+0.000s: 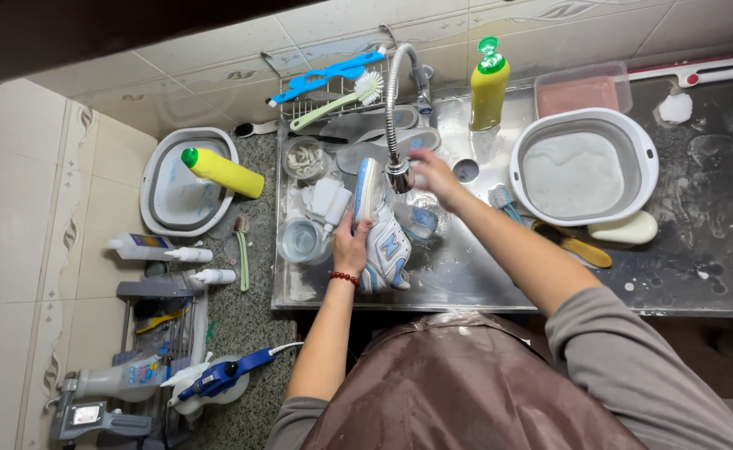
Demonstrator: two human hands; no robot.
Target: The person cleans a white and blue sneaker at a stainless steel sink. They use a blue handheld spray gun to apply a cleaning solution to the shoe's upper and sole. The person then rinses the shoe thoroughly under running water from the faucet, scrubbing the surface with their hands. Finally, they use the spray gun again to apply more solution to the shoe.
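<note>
My left hand (351,242) grips a white and blue sneaker (381,229) by its side, holding it on edge in the steel sink (458,279) under the faucet. My right hand (431,172) is raised beside the flexible faucet's spray head (399,176), touching or just next to it, slightly blurred. A red bead bracelet (343,277) circles my left wrist. Water and foam lie around the shoe.
A white basin of soapy water (583,167) sits on the wet counter at right, with a soap bar (627,227) and brush (575,244) beside it. A yellow bottle (487,87) stands behind. Jars (304,240) fill the sink's left. Another basin (185,179) with a yellow bottle is far left.
</note>
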